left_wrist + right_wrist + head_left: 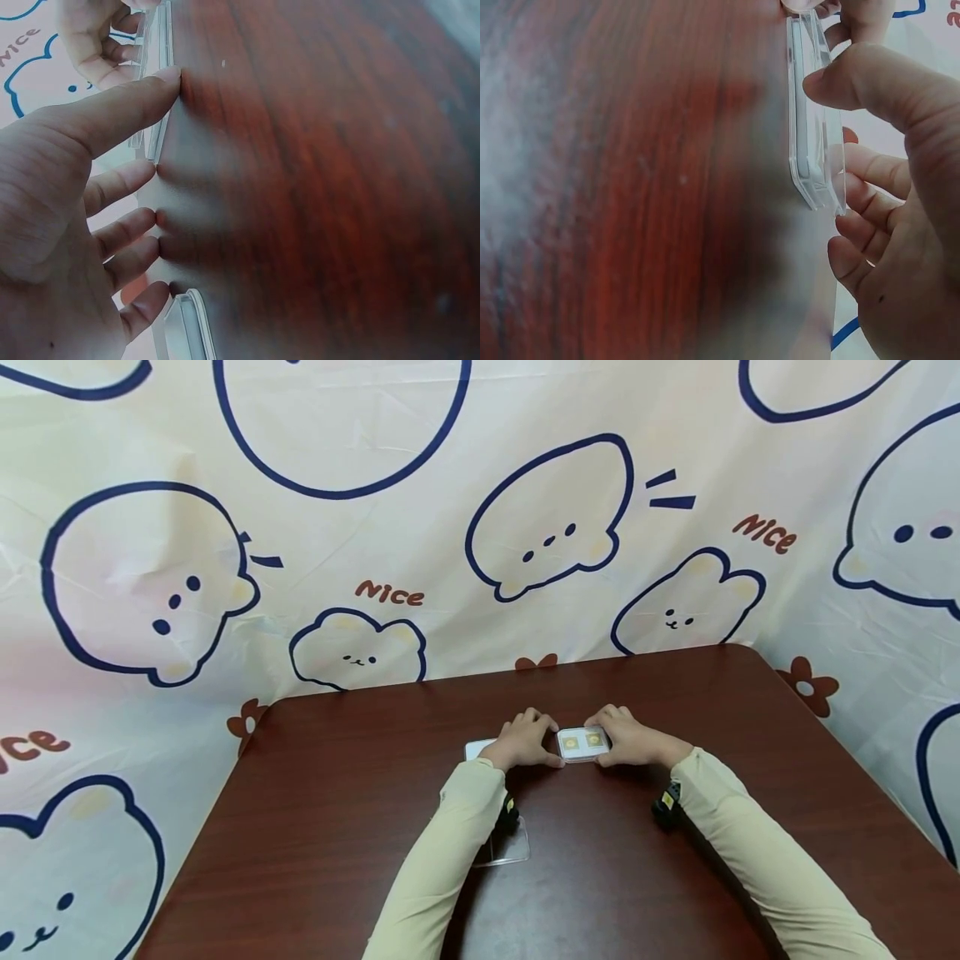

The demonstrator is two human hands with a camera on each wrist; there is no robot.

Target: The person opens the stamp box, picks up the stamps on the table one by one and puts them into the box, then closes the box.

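One case [582,744] is pinched at opposite edges by half-closed left hand [523,742] and right hand [630,740]. Tabletop [592,868] spreads wide nearside of it.

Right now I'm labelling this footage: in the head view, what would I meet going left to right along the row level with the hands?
White box, left hand, box with two gold squares, right hand.

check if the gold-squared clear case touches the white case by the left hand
Apart: left wrist view shows bare tabletop between the gold-squared clear case and the white case.
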